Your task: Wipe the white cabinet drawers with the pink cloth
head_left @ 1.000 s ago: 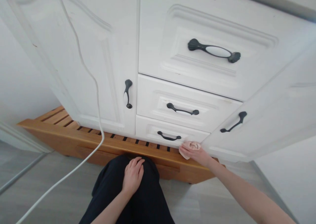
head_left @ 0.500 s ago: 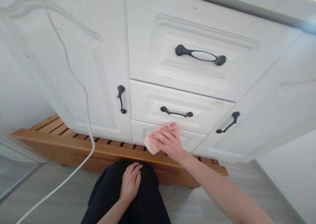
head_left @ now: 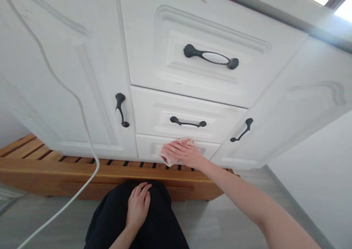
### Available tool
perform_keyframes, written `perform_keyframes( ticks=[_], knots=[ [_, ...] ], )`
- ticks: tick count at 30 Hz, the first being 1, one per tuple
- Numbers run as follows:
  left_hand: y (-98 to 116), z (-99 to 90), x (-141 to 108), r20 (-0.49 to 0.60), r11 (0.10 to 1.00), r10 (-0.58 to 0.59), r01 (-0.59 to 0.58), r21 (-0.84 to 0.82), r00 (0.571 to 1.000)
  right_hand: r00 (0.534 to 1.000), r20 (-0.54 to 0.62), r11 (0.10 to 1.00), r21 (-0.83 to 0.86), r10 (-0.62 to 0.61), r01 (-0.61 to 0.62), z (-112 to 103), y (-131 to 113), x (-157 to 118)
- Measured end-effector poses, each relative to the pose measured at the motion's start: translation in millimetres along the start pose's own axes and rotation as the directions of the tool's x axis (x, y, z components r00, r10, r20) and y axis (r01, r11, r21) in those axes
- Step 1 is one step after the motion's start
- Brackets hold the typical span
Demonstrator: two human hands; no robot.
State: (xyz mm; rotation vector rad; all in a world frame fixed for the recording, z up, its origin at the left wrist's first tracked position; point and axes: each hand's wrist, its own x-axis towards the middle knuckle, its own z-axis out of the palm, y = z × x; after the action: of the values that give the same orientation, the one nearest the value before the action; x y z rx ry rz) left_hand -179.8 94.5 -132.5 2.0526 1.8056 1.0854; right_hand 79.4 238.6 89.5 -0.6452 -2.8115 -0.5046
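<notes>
A white cloth with red marks (head_left: pixel 167 156) is under my right hand (head_left: pixel 188 154), whose fingers lie over it and press it against the bottom drawer front (head_left: pixel 144 145). Part of the cloth is covered by the fingers. Just above is the middle drawer (head_left: pixel 144 110) with its dark handle (head_left: pixel 188 123). My left hand (head_left: pixel 138 208) rests on my knee in dark trousers (head_left: pixel 108 212), fingers stretched out and holding nothing.
A slatted wooden bench (head_left: pixel 115 172) runs along the foot of the white cabinet. A white cable (head_left: pixel 82 108) hangs in front of the left door. Dark handles stick out from the top drawer (head_left: pixel 211 56), left door (head_left: pixel 121 110) and right door (head_left: pixel 242 130).
My view has shifted slightly, so the cabinet appears farther left. The cloth has turned under my right hand and now sits flatter on the bottom drawer. My left hand stays on my knee.
</notes>
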Motion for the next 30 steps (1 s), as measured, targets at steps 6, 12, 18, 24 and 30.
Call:
perform_keyframes(
  ticks=[6,12,18,24,30],
  knots=[
    [-4,2.7,-2,0.017,1.0,-0.029,0.029,-0.011,0.999,0.953,0.101,0.959,-0.037,0.284,-0.282,-26,29,-108],
    [2,5.6,-2,-0.018,0.999,-0.032,0.032,-0.01,0.999,0.89,-0.136,0.862,-0.222,0.435,-0.456,26,5,-133],
    [5,-0.8,-5,-0.026,0.998,-0.002,0.004,0.057,1.0,0.812,-0.289,0.805,-0.175,0.508,-0.566,72,-23,-143],
    [1,-1.8,-2,0.006,0.993,0.013,-0.014,0.12,1.0,0.743,-0.32,0.753,-0.119,0.587,-0.647,83,-46,-146],
    [1,-4.7,1,0.036,0.984,-0.012,0.006,0.176,0.999,0.582,-0.274,0.641,0.245,0.765,-0.727,81,-83,-144]
  ],
)
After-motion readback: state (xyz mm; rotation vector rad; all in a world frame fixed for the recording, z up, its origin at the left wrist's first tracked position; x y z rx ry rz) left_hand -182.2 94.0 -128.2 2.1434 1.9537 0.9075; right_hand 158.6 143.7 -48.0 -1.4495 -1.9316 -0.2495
